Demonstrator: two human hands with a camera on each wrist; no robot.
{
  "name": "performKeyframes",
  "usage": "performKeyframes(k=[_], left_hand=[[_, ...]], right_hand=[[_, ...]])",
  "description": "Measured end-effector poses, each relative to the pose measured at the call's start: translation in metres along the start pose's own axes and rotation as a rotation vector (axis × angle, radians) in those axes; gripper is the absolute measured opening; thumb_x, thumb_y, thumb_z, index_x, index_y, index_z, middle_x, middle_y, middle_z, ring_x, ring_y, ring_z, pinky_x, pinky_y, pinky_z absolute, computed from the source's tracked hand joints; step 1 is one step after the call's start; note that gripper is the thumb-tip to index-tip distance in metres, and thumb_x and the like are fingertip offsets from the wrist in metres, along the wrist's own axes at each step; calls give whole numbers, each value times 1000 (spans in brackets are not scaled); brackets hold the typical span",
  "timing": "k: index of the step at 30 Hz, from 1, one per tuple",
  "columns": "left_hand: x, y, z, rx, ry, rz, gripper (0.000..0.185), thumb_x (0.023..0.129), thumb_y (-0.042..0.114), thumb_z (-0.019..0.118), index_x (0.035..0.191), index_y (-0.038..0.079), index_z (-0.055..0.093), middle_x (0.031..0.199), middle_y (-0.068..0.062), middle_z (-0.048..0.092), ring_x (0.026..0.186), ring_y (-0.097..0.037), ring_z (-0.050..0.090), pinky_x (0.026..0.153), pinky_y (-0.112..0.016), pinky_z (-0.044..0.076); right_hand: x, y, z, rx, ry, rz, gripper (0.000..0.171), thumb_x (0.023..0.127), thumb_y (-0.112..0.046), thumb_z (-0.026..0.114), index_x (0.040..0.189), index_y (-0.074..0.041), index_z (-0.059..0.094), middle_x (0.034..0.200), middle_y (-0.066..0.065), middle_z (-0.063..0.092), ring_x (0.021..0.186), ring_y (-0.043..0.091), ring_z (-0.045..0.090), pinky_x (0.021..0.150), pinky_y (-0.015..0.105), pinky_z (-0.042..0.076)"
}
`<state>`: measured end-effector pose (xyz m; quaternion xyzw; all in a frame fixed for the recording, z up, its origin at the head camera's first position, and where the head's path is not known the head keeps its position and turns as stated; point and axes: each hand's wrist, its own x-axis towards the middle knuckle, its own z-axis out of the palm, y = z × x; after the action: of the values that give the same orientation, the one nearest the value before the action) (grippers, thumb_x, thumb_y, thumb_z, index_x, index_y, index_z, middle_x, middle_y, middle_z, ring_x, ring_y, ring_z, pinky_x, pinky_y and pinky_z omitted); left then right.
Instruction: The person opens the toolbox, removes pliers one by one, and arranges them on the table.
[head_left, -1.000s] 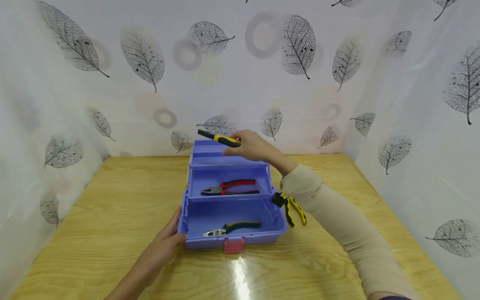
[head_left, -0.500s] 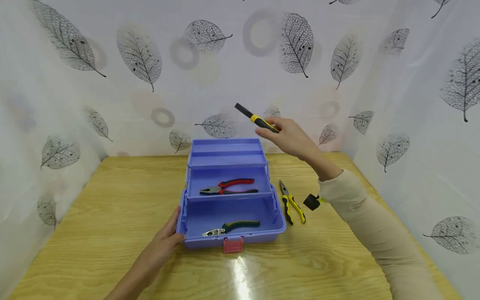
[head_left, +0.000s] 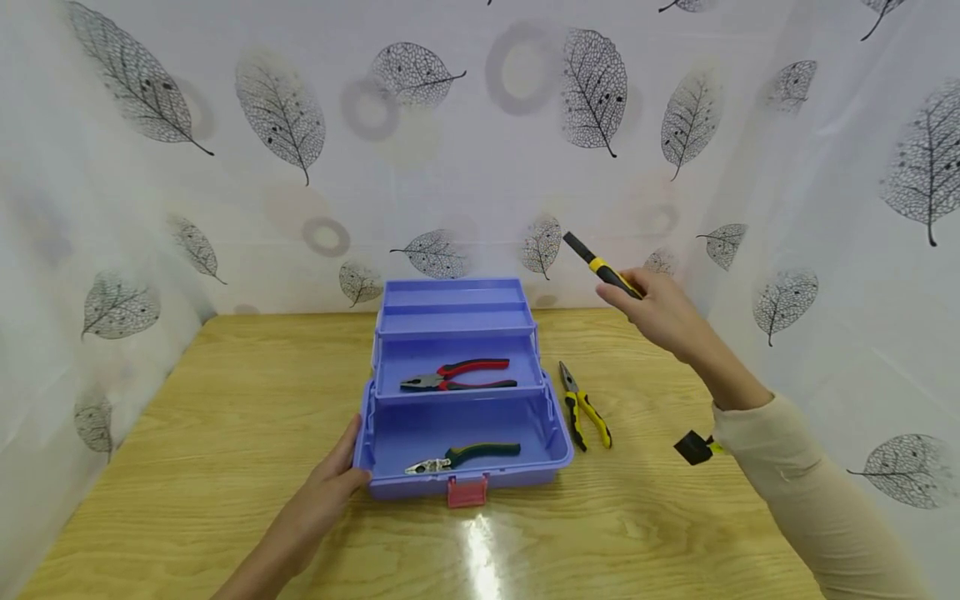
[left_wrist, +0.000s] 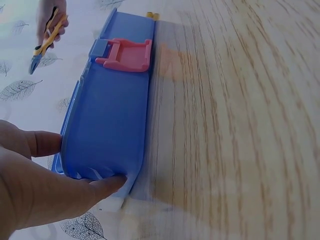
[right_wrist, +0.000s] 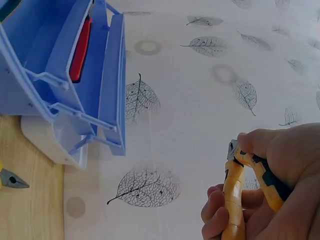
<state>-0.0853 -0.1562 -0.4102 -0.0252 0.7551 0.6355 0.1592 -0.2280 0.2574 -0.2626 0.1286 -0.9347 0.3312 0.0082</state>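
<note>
A blue toolbox stands open on the wooden table, its trays stepped back. My left hand holds its front left corner, thumb on the rim. My right hand is raised to the right of the box and grips a yellow and black tool, its black end pointing up and left. Red-handled pliers lie in the middle tray. Green-handled pliers lie in the bottom compartment.
Yellow-handled pliers lie on the table just right of the box. A red latch hangs at the box front. Leaf-patterned curtains close off the back and both sides.
My right hand carried the yellow and black tool from above the top tray up and to the right, clear of the box. The left hand stayed on the corner.
</note>
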Motion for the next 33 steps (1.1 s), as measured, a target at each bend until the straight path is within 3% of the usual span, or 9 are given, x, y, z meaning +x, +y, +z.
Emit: performKeyframes(k=[6,8,11,12,15,18,27,33], left_hand=[[0,0,0,-2,-4,13,82,100,3,45,166,13,-3,171,-13,-7,156,-37,-6,123,-61,2],[0,0,0,-3,-5,17,83,100,3,45,166,12,-3,171,-13,-7,156,-37,-5,123,-60,2],[0,1,1,-3,-4,18,83,100,2,45,166,12,-3,171,-13,-6,156,-37,-5,123,-60,2],[0,1,1,-3,-2,16,83,99,2,46,166,12,-3,171,-13,-6,156,-37,-4,123,-60,2],[1,1,1,-5,-3,13,83,100,3,46,166,13,-3,171,-13,-6,156,-37,-5,123,-60,2],[1,1,1,-8,-9,10,83,100,3,45,166,13,-4,171,-12,-7,156,-37,-6,123,-60,1],[0,1,0,4,-2,2,82,100,3,45,166,13,-4,171,-12,-9,156,-37,-8,123,-61,0],[0,1,-1,9,-6,-1,82,101,3,44,166,12,-4,171,-12,-9,156,-37,-9,123,-61,0]], right_hand=[[-17,33,1,19,0,63,50,106,-46,53,118,2,58,78,9,45,56,18,37,47,31,34],[-21,46,3,22,4,66,50,107,-42,54,124,4,58,73,6,42,52,16,34,44,30,33],[-25,66,10,30,9,73,44,107,-36,56,114,7,60,64,2,37,46,12,30,40,28,31],[-27,72,12,28,10,80,45,107,-35,56,117,9,61,65,1,38,46,12,30,40,28,31],[-33,87,20,2,7,144,54,107,-38,56,127,11,58,69,4,42,48,14,34,42,28,34],[-39,99,30,-37,2,216,70,106,-42,55,146,14,43,79,10,49,54,17,40,45,30,37],[-49,123,63,-110,-21,274,63,101,-30,61,137,19,47,84,14,57,60,20,48,50,31,40],[-51,130,76,-161,-31,296,62,96,-23,65,134,24,46,106,31,63,78,28,58,63,36,50]])
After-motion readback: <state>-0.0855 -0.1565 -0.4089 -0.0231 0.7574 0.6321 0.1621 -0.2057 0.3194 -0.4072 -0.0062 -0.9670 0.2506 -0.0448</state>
